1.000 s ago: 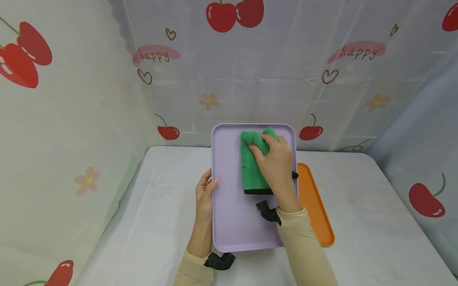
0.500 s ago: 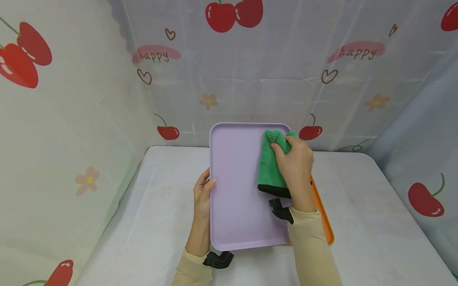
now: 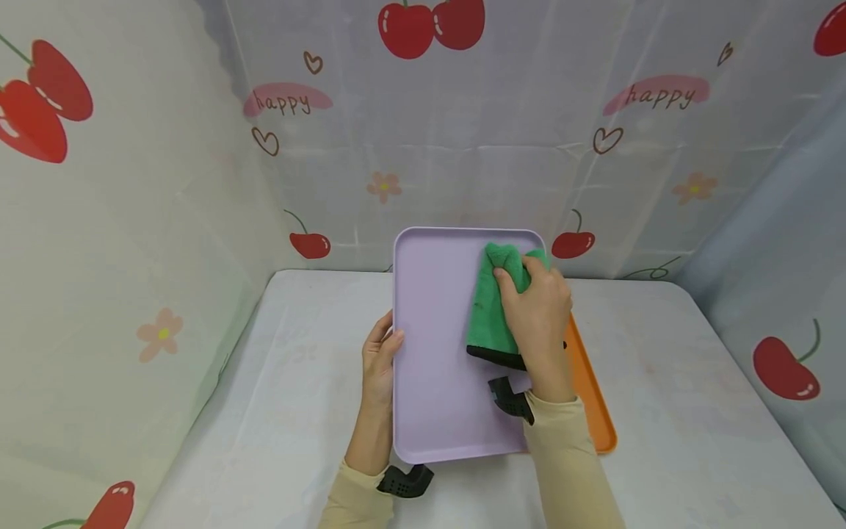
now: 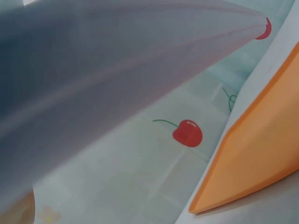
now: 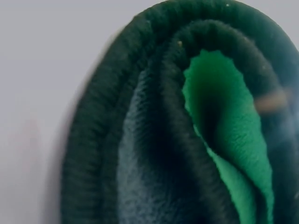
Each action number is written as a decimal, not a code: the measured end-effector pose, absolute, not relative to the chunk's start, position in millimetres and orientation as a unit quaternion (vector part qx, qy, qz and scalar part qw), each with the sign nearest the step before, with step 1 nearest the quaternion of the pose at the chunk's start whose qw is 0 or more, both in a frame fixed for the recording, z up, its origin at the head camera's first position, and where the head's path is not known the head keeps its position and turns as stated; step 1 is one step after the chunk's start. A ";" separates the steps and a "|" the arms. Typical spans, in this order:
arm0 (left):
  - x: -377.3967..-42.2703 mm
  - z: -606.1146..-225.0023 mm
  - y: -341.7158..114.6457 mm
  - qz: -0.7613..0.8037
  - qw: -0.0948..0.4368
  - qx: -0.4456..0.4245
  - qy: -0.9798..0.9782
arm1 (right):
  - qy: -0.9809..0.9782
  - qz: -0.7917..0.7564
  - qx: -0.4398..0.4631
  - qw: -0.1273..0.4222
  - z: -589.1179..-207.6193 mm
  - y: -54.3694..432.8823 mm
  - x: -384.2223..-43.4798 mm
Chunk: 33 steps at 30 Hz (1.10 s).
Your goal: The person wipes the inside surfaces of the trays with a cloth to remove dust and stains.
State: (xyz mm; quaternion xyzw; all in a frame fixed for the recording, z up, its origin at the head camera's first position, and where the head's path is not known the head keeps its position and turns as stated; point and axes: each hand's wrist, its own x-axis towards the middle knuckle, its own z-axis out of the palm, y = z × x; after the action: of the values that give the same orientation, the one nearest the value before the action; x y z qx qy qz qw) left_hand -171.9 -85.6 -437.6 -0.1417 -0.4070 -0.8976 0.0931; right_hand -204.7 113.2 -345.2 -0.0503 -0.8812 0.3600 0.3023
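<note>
My left hand (image 3: 380, 360) grips the left edge of a lilac rectangular tray (image 3: 436, 367), thumb on the rim and fingers behind it. The tray is raised and tilted up toward the head camera. Its side fills the top of the left wrist view. My right hand (image 3: 538, 316) pinches a folded green cloth (image 3: 490, 316) with black trim and presses it on the tray's upper right part. Close up in the right wrist view, the cloth's black edge (image 5: 103, 121) curls round its green folds. The right edge of the tray is partly hidden behind my right hand and forearm.
An orange tray (image 3: 590, 389) lies on the white table (image 3: 681, 382), behind the lilac one and partly covered by it and my right arm. Cherry-printed curtains (image 3: 463, 147) hang at the back and both sides. Black wrist mounts (image 3: 406, 481) sit on my wrists.
My right hand with the cloth slid right across the lilac tray, then slightly back left and down. The tray shifted a little left, then right again, still in my left hand.
</note>
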 end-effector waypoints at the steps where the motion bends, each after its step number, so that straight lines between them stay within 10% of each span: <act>1: -171.9 -437.5 -84.9 -0.898 0.092 -0.140 -0.407 | -0.882 0.357 -0.048 0.304 -345.3 111.4 -204.2; 33: -172.0 -439.5 -78.0 -0.888 0.099 -0.119 -0.432 | -0.867 0.296 0.126 0.381 -348.2 30.9 -183.9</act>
State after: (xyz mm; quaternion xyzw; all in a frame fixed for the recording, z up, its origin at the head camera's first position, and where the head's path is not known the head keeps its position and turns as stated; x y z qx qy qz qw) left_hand -172.0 -78.0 -439.5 -0.1194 -0.4321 -0.8885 0.0987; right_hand -183.9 30.9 -348.2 0.1261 -0.8668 0.2958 0.3811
